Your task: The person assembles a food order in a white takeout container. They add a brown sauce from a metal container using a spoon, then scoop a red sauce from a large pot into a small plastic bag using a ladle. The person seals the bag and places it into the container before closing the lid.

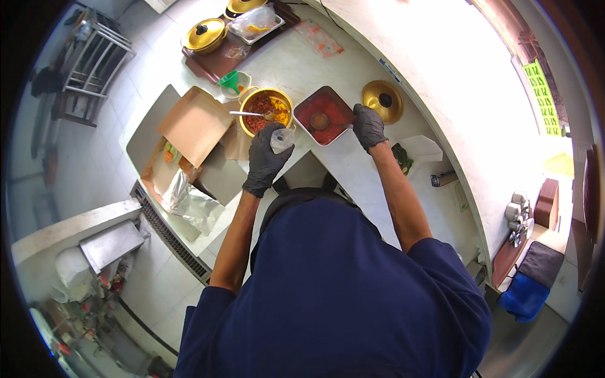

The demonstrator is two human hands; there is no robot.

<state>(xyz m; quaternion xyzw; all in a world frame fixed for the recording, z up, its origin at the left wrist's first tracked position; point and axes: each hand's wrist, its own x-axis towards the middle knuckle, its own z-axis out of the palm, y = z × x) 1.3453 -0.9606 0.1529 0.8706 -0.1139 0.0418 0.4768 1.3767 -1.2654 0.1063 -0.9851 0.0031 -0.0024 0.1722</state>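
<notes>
A person in a navy shirt and black gloves works over a white marbled table (350, 72), the left hand (268, 157) with its grip closed around a small clear plastic bag or cup (283, 140), the right hand (370, 129) gripping the handle of a ladle (319, 121). The ladle's bowl rests in red sauce (337, 112) inside a squarish pan (307, 131), just ahead of the hands.

The likeliest mishap is a spill: the gap between pan and plastic crosses bare table, and an overfull or tilted ladle could drip there. The plastic looks flimsy, so a tight squeeze could buckle its mouth. A spoon (252, 114) leans out over the rim of a gold pot (290, 106) near the left hand, where a passing wrist might knock it.

Around them on the table sit a gold lid (391, 112) with a black knob, a green funnel (230, 80), an open cardboard box (195, 116), crumpled foil (192, 201) and a brown tray (195, 66) bearing more lidded pots. Beyond lie pale floor tiles (157, 283), a metal rack (101, 57) at left and a blue bag (526, 293) at right.
</notes>
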